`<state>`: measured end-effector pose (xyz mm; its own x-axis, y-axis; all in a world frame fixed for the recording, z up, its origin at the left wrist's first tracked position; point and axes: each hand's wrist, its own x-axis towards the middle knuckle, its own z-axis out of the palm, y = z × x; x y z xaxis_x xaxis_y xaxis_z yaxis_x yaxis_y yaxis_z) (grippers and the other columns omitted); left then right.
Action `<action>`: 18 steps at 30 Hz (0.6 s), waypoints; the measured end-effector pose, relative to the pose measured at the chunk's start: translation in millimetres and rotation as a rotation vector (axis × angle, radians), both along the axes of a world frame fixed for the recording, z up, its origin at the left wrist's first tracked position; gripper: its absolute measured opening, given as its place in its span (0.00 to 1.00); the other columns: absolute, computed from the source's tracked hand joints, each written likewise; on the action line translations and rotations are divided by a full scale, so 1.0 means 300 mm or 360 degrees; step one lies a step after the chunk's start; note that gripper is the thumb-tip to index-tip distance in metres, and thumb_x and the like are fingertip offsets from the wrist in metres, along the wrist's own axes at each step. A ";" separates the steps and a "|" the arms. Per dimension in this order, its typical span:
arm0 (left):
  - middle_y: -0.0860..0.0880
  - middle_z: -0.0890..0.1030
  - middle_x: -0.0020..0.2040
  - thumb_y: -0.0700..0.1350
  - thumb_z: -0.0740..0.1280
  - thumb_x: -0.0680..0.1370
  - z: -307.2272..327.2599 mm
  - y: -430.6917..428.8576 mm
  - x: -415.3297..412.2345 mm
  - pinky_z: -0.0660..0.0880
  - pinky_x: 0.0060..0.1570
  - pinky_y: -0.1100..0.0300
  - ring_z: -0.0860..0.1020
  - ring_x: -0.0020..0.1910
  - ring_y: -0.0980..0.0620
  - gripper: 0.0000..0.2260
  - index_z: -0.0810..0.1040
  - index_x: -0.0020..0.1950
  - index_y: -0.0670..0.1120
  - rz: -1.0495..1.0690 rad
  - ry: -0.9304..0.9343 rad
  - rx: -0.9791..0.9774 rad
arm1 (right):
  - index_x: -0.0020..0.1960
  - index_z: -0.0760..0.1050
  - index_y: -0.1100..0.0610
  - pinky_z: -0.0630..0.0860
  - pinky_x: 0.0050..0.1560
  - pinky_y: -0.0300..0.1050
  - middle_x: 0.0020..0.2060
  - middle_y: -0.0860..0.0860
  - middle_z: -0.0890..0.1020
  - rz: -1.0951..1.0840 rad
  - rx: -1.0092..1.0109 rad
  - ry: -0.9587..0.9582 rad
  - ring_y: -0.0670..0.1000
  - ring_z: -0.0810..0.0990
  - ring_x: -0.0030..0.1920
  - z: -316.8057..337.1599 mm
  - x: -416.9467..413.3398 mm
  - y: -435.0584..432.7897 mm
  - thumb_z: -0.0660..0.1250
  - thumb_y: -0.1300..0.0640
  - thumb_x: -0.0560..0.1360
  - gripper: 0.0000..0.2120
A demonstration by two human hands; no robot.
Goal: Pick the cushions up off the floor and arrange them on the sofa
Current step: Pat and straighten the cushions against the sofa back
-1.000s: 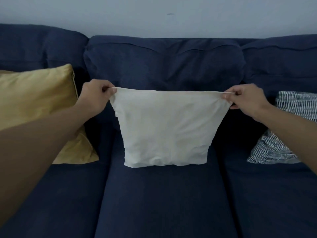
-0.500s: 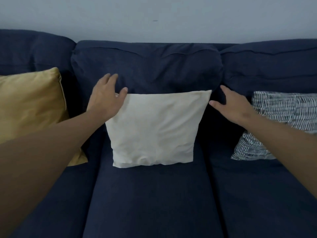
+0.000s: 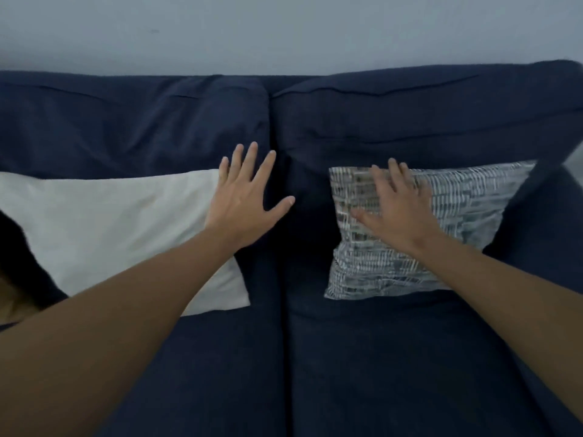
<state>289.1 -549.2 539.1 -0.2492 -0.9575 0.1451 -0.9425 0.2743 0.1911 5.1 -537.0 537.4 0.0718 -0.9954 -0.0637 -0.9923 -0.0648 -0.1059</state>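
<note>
Two cushions leaning upright against sofa (image 3: pixel 362 357) back: white one (image 3: pixel 104 234) on left seat, patterned one (image 3: pixel 467 222) on right seat. Left hand (image 3: pixel 246 206) spreading flat, fingers splayed, over white cushion's right edge, grasping nothing. Right hand (image 3: pixel 397 209) pressing flat on patterned cushion, unclenched.

No lettering, label, brand mark, number or sign can be read anywhere in this view. The patterned grey-and-white fabric cushion (image 3: pixel 441 228) carries only a woven dash pattern, not writing.
</note>
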 end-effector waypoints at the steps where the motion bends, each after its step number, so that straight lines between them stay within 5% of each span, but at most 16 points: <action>1: 0.42 0.50 0.84 0.68 0.55 0.79 -0.018 0.002 -0.084 0.41 0.78 0.46 0.45 0.82 0.42 0.39 0.52 0.84 0.49 -0.0027 0.0006 0.0001 | 0.83 0.43 0.54 0.42 0.77 0.65 0.82 0.58 0.43 0.0027 0.0001 0.0030 0.58 0.40 0.81 -0.010 -0.070 0.003 0.52 0.30 0.77 0.44; 7: 0.41 0.44 0.84 0.71 0.58 0.77 -0.087 0.038 -0.530 0.41 0.79 0.42 0.42 0.82 0.41 0.46 0.45 0.84 0.47 -0.0309 -0.0085 -0.0056 | 0.82 0.39 0.56 0.39 0.77 0.65 0.81 0.60 0.40 0.0307 -0.0102 0.0174 0.61 0.39 0.81 -0.058 -0.321 0.041 0.49 0.27 0.78 0.47; 11: 0.40 0.43 0.84 0.73 0.60 0.74 -0.149 0.028 -0.762 0.45 0.78 0.40 0.41 0.82 0.40 0.52 0.40 0.83 0.43 -0.0546 -0.0411 -0.0117 | 0.82 0.44 0.60 0.45 0.77 0.68 0.82 0.60 0.47 0.0470 -0.0132 0.0295 0.61 0.44 0.81 -0.119 -0.467 0.019 0.56 0.30 0.77 0.47; 18: 0.43 0.35 0.83 0.78 0.59 0.70 -0.209 -0.061 -0.826 0.41 0.77 0.36 0.36 0.81 0.41 0.57 0.32 0.82 0.46 -0.0277 -0.0606 0.0108 | 0.82 0.42 0.60 0.43 0.77 0.67 0.82 0.58 0.45 0.0492 -0.0122 0.0497 0.59 0.43 0.81 -0.174 -0.707 -0.082 0.41 0.27 0.78 0.46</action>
